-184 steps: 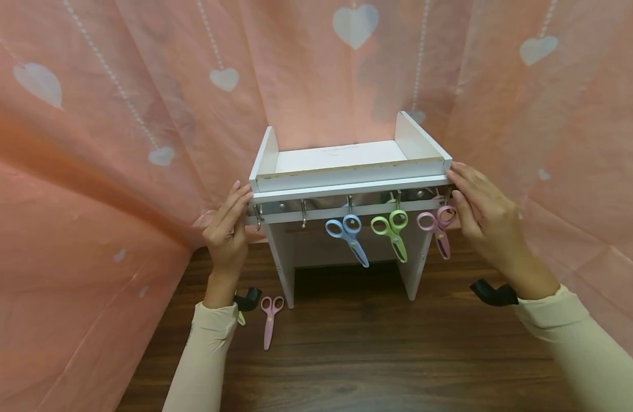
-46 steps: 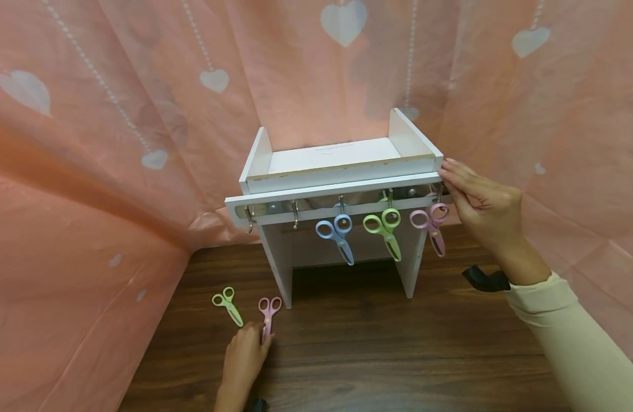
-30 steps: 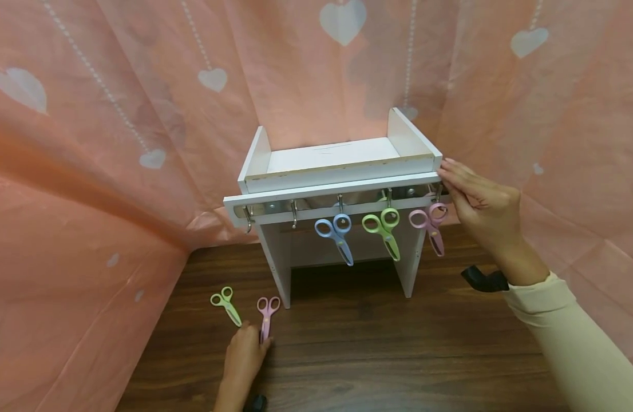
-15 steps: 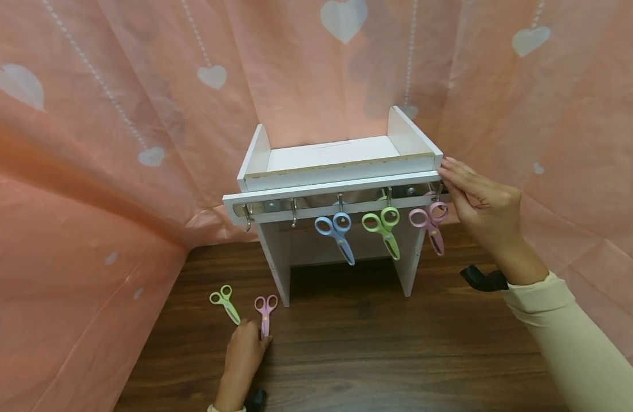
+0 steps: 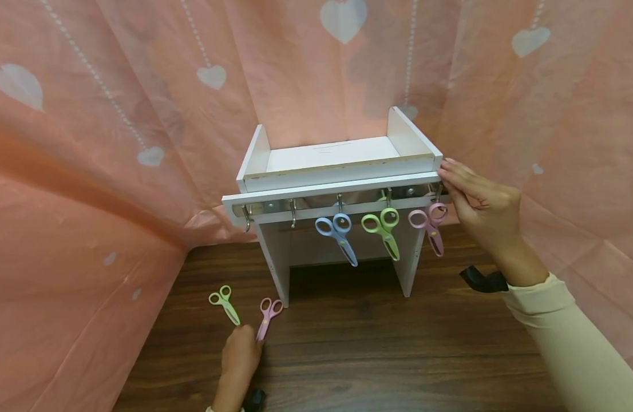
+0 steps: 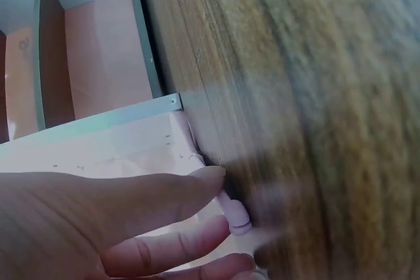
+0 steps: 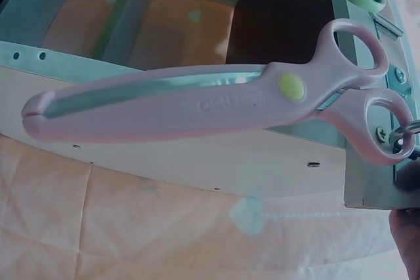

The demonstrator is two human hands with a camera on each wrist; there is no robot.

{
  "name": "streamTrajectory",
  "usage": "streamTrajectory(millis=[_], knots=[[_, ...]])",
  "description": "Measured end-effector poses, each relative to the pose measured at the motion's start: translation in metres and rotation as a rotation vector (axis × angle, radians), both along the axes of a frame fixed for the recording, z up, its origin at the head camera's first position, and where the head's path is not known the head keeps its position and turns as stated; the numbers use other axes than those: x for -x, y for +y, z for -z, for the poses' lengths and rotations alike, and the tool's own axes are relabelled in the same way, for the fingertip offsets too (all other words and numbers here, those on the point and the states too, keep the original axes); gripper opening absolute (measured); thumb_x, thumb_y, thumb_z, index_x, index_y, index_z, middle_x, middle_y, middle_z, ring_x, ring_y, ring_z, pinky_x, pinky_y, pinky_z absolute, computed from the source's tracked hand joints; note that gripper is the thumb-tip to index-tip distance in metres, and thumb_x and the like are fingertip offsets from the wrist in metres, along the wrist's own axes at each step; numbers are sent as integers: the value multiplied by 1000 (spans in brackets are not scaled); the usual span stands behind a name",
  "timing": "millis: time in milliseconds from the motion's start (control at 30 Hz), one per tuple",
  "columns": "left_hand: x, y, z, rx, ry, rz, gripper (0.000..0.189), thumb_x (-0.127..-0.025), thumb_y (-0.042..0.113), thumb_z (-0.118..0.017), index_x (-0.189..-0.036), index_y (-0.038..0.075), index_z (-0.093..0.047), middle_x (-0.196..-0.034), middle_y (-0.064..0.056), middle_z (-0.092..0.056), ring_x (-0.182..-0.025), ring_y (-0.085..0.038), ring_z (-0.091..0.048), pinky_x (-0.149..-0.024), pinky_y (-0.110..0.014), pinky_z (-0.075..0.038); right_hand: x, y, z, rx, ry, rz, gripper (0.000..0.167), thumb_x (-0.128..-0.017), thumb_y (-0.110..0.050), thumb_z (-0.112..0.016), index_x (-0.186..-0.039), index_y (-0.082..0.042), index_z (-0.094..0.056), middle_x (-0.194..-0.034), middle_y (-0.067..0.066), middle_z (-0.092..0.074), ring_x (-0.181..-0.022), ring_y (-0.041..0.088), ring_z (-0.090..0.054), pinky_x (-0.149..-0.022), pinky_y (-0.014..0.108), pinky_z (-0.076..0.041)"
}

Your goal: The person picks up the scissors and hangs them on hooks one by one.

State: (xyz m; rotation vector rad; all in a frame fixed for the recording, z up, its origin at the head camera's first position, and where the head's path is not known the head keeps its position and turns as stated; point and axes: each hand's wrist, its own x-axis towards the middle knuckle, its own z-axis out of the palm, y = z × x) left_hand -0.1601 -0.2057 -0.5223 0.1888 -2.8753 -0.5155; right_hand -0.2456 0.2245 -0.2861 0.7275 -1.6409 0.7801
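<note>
In the head view, my left hand (image 5: 240, 352) is low over the wooden floor, pinching pink scissors (image 5: 268, 313) near the blade end, handles pointing away. The left wrist view has thumb and fingers around the pink blades (image 6: 234, 214). My right hand (image 5: 486, 212) holds the right end of a white hook rail (image 5: 316, 189) on the front of a white shelf unit (image 5: 280, 269). From the rail's metal hooks hang blue scissors (image 5: 339, 234), green scissors (image 5: 383, 229) and a second pair of pink scissors (image 5: 432, 232); the latter fills the right wrist view. Two left hooks (image 5: 293, 214) are bare.
Another green pair of scissors (image 5: 225, 303) lies on the floor (image 5: 357, 355) just left of my left hand. The shelf unit's left leg (image 5: 277, 286) stands close to the held scissors' handles. A pink curtain (image 5: 141, 114) with hearts encloses the back and sides.
My left hand left the rail's left end and went down to the pink scissors on the floor. Within the last half second their handles swung right. My right hand stays at the rail.
</note>
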Motion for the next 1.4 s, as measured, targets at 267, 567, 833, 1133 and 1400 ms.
streamTrajectory(millis=[267,567,833,1133,1400], knots=[[-2,-2,-1,-6,-39,-10,26,-77,5,-85,-68,1,-60,-73,-21,-62,-69,-43,-66,-54,-57,-54,-3,-3,-1,9,-6,-5,34,-74,25,-74,-102,6,-78,-108,21,-73,-107,30,-71,-101,25,-53],[-2,-6,-4,-16,-34,25,29,-77,5,-84,-64,2,-58,-69,-20,-62,-67,-43,-66,-54,-56,-54,-5,-4,-3,24,-4,-9,33,-74,25,-74,-101,6,-78,-106,21,-73,-107,30,-72,-101,27,-54],[0,-12,-2,-47,-63,47,33,-77,8,-85,-58,6,-58,-62,-12,-61,-59,-32,-61,-51,-50,-50,-6,-5,-3,29,-5,-11,32,-74,24,-74,-101,6,-78,-107,21,-73,-107,30,-72,-101,26,-54],[-3,-15,-3,-127,-97,96,27,-76,9,-85,-60,10,-63,-59,-1,-57,-57,-18,-51,-50,-38,-45,-7,-6,-3,25,-9,-9,32,-74,24,-74,-101,6,-78,-107,21,-73,-107,30,-72,-101,26,-54],[-4,-15,-1,-128,-81,130,28,-77,9,-85,-61,11,-63,-59,1,-57,-55,-17,-50,-49,-36,-45,-7,-5,-3,28,-10,-5,32,-75,24,-74,-101,6,-78,-107,21,-73,-106,32,-72,-101,26,-54]])
